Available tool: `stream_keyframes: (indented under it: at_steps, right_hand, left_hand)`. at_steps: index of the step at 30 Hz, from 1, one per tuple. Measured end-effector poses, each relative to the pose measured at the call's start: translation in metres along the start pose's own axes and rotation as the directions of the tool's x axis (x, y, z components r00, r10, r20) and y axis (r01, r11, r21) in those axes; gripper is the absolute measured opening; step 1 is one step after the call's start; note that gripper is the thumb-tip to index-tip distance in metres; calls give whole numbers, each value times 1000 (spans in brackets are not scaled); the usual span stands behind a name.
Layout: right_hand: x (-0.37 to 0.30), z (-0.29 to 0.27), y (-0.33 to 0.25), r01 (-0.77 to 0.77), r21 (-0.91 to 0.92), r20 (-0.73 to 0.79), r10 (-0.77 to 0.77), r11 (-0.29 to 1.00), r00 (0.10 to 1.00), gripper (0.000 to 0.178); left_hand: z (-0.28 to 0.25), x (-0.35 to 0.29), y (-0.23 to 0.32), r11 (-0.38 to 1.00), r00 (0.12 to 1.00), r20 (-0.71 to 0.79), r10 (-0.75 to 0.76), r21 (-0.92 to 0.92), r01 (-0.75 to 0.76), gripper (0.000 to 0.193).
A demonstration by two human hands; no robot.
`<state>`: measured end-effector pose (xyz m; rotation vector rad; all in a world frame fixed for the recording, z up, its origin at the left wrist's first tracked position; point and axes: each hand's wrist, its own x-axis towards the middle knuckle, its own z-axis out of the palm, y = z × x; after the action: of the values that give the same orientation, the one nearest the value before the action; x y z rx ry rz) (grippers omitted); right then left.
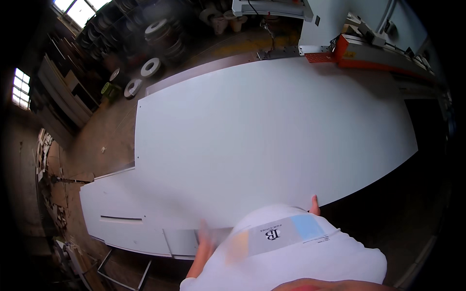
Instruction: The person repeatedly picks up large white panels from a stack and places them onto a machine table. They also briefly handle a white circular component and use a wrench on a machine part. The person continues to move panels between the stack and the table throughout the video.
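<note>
A large white panel [272, 136] stretches in front of me, its near edge against my body. At that near edge my right hand [315, 206] holds it, thumb up on the top face; the other fingers are hidden beneath or behind the edge. My left hand [205, 237] is smeared by motion near the panel's near left part, so its fingers and any contact cannot be made out. Below and left of the big panel lie smaller white boards [116, 206], one with a dark slot [121, 218] cut into it.
At the far right stands a machine with an orange-red housing [344, 51], close to the panel's far edge. White rolls [150, 67] sit on the floor and in stacks behind. Boards lean at the left wall [63, 92]. A metal frame [124, 276] stands at lower left.
</note>
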<state>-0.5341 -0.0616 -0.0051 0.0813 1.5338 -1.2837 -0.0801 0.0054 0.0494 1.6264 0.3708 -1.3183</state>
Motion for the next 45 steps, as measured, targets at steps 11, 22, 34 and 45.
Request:
stream_keyframes:
  at_steps: [11,22,34,45]
  right_hand:
    - [19,-28,-86,-87,55,71,83,995,994,58]
    - [78,-72,-132,-90,169,-297,138,982,945,45]
    - [17,-24,-42,-285,105,-131,297,953,946,49]
    - [-76,74,86,-447,-333,308,543,830,781,69]
  left_hand:
    - [78,-37,-61,999,997,-60,50,18,-49,37]
    - [135,-50,-134,996,987,134,-89,-17,93,44]
    - [69,-51,-65,380,822,569,-29,767,-517,38]
    - [-49,72,52,136,689,483,541,758,-638,38]
